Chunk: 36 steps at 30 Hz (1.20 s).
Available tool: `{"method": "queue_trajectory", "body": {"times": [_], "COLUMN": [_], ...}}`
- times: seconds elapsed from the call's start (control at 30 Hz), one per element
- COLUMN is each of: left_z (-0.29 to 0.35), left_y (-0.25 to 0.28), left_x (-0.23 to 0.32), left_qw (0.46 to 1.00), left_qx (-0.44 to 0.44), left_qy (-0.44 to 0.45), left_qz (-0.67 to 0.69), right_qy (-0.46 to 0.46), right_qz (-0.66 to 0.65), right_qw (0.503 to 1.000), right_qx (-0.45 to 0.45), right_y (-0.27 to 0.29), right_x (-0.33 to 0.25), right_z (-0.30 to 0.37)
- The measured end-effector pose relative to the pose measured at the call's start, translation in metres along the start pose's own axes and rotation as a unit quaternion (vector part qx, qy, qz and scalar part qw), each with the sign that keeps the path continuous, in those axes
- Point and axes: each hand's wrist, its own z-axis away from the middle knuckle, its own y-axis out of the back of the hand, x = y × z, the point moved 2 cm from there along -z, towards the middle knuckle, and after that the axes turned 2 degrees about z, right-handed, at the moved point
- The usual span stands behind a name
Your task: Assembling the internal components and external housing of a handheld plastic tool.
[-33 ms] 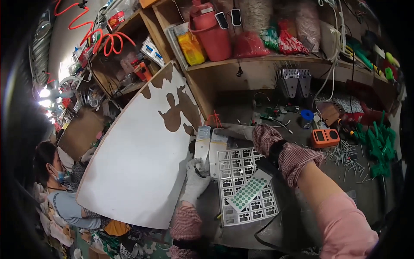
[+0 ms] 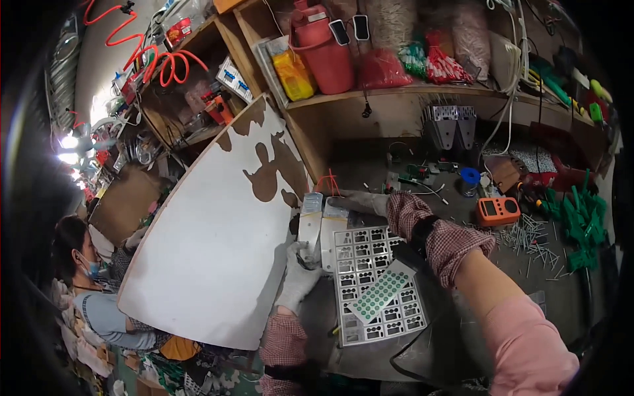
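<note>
Two slim white cases [image 2: 310,228] stand side by side near the middle, their upper ends showing clear or bluish parts. My left hand [image 2: 300,276], in a grey glove, is closed around the lower end of the left case. From the right, my gloved right hand [image 2: 362,200] reaches over the upper end of the right case [image 2: 331,237], its fingers long against it and partly hidden. Thin red wires [image 2: 328,179] rise just beyond those fingers. Below my right forearm lies a white panel of cut-out plates [image 2: 345,317], with a sheet of round green stickers [image 2: 382,290] on it.
A large white board [image 2: 211,244] with brown patches leans on the left, and a co-worker [image 2: 109,313] sits beyond it. On the right are an orange meter [image 2: 498,211], a blue spool [image 2: 469,177], scattered screws [image 2: 528,239] and green wires [image 2: 583,224]. A wooden shelf [image 2: 396,92] runs above.
</note>
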Motion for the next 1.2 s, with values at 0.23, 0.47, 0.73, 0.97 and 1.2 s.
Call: {"method": "queue_trajectory", "body": {"times": [0.23, 0.47, 0.73, 0.97, 1.2], "left_z": [0.007, 0.081, 0.174, 0.099, 0.042], "left_y": [0.002, 0.036, -0.011, -0.030, -0.051], "left_x": [0.017, 0.035, 0.135, 0.148, 0.061], "left_qw": [0.989, 0.986, 0.978, 0.943, 0.943], "left_qx": [-0.042, -0.020, -0.011, 0.096, 0.105], "left_qy": [-0.033, -0.057, -0.062, -0.109, 0.005], "left_qz": [-0.135, -0.155, -0.198, -0.300, -0.317], "right_qy": [0.039, 0.044, 0.315, 0.041, 0.253], "right_qz": [-0.265, -0.001, 0.480, 0.652, 0.460], "right_qw": [0.961, 0.994, 0.818, 0.716, 0.818], "right_qx": [-0.067, -0.103, 0.041, 0.244, 0.235], "right_y": [-0.029, -0.054, -0.021, 0.062, -0.013], "right_x": [0.021, -0.028, 0.037, -0.019, -0.028], "right_z": [0.020, 0.062, 0.118, 0.136, 0.363]}}
